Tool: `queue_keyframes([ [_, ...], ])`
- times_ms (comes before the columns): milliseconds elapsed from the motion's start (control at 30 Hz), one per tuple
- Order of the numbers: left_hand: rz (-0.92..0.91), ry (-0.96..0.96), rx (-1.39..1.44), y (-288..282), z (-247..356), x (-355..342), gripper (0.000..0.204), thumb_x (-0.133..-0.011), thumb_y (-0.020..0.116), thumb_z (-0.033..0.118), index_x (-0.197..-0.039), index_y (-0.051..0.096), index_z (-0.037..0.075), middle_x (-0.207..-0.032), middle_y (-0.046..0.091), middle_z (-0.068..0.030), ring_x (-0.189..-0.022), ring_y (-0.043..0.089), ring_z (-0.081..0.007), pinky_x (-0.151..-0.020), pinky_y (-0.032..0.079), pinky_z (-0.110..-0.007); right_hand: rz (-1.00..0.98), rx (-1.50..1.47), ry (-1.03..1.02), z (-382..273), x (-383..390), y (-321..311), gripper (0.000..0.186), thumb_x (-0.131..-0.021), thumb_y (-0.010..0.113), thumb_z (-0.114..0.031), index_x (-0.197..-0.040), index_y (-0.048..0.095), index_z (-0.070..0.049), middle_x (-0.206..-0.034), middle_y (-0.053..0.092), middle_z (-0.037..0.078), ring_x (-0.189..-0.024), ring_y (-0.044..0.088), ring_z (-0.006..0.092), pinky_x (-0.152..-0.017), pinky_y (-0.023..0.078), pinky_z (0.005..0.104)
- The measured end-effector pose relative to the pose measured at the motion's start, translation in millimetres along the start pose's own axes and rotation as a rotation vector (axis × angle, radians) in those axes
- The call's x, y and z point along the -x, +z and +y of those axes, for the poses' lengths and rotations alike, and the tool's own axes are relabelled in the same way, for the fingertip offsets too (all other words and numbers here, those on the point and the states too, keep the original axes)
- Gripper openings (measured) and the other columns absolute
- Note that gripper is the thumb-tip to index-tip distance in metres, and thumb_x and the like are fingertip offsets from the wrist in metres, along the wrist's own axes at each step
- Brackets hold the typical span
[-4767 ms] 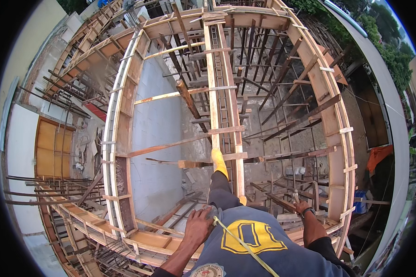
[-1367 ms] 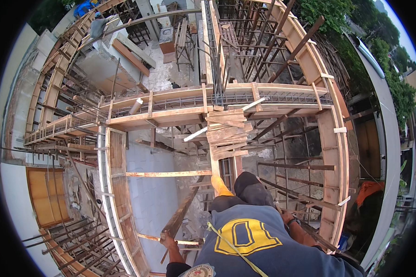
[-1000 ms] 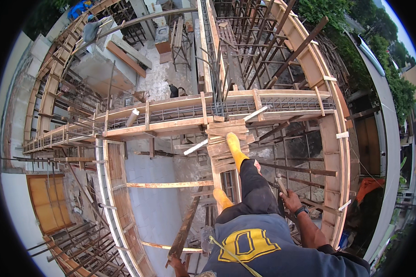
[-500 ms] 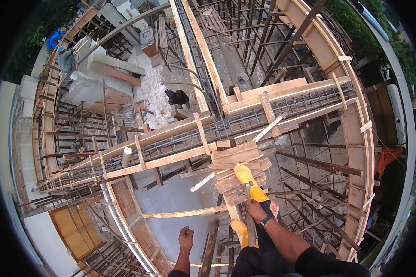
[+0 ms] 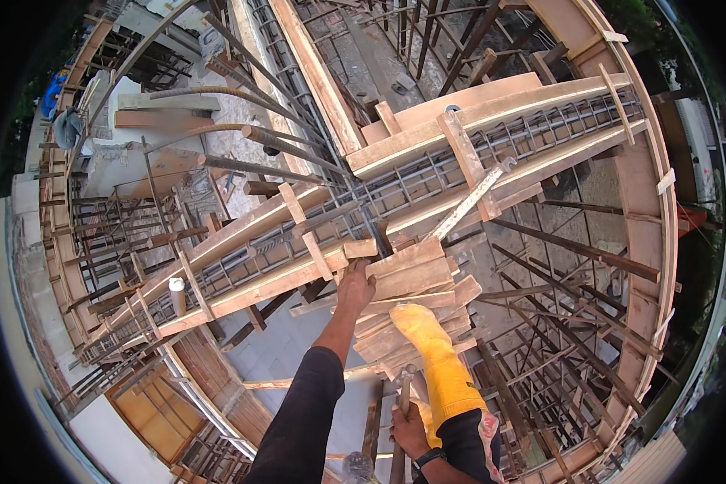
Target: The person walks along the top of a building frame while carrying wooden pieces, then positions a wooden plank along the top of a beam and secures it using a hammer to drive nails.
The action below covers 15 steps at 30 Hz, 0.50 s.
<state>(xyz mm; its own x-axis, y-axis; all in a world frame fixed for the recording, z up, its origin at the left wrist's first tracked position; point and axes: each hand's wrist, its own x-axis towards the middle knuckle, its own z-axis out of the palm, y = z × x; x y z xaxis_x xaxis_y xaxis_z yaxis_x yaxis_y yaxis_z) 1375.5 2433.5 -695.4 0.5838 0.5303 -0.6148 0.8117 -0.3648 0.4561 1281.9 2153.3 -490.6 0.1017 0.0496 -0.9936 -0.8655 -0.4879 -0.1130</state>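
My left hand (image 5: 356, 284) reaches up to the inner edge of a timber beam form (image 5: 250, 292), its fingers curled by a short wooden block (image 5: 360, 248) on the form. What those fingers hold, if anything, is hidden. Closer to me, my right hand (image 5: 411, 431), with a dark band at its wrist, is closed around the handle of a hammer (image 5: 409, 371), head up. Beside it my yellow boot (image 5: 427, 343) stands on a pile of loose boards (image 5: 411, 278). Steel reinforcing bars (image 5: 444, 194) run inside the form.
Thick loose bars (image 5: 286, 145) rise across the beam junction. A whitish wooden strip (image 5: 468, 206) lies slantwise at the right. Props (image 5: 573, 250) stand far below, beside open drops. A white-capped cylinder (image 5: 177, 297) sits on the left form. Another person (image 5: 68, 127) is at the far left.
My left hand has moved up and forward to the form beside the block. The right hand, with the hammer, has dropped lower and left. My view has moved closer to the beam junction.
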Motion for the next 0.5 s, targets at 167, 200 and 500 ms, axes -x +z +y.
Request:
queue_keyframes([
  [167, 0.182, 0.149, -0.244, 40.3, -41.7, -64.2, 0.056, -0.086, 0.064, 0.008, -0.140, 0.053, 0.011, -0.141, 0.055, -0.0142, -0.133, 0.050, -0.0349, -0.112, 0.040, -0.050, 0.001, -0.052, 0.020, -26.5, 18.9, 14.7, 0.024, -0.102, 0.060, -0.024, -0.114, 0.047, -0.008, -0.073, 0.050, 0.000, -0.052, 0.053, 0.0099, -0.044, 0.047, 0.0282],
  [200, 0.192, 0.165, -0.359, 44.9, -44.0, -75.8, 0.057, -0.086, 0.063, 0.007, -0.142, 0.051, 0.012, -0.142, 0.054, -0.0125, -0.135, 0.048, -0.0334, -0.113, 0.038, -0.052, -0.033, -0.110, 0.066, -36.7, 18.3, 14.7, 0.025, -0.102, 0.060, -0.024, -0.116, 0.047, -0.008, -0.074, 0.050, 0.001, -0.053, 0.053, 0.0095, -0.044, 0.047, 0.0281],
  [500, 0.012, 0.015, -0.582, 84.3, -81.1, -116.2, 0.066, -0.083, 0.075, 0.023, -0.143, 0.049, 0.017, -0.133, 0.054, -0.0101, -0.129, 0.050, -0.0292, -0.106, 0.043, -0.049, -0.042, -1.306, 0.617, -58.7, 8.6, 14.3, 0.019, -0.103, 0.058, -0.024, -0.114, 0.053, -0.009, -0.071, 0.052, 0.003, -0.049, 0.049, 0.0151, -0.042, 0.041, 0.0285],
])
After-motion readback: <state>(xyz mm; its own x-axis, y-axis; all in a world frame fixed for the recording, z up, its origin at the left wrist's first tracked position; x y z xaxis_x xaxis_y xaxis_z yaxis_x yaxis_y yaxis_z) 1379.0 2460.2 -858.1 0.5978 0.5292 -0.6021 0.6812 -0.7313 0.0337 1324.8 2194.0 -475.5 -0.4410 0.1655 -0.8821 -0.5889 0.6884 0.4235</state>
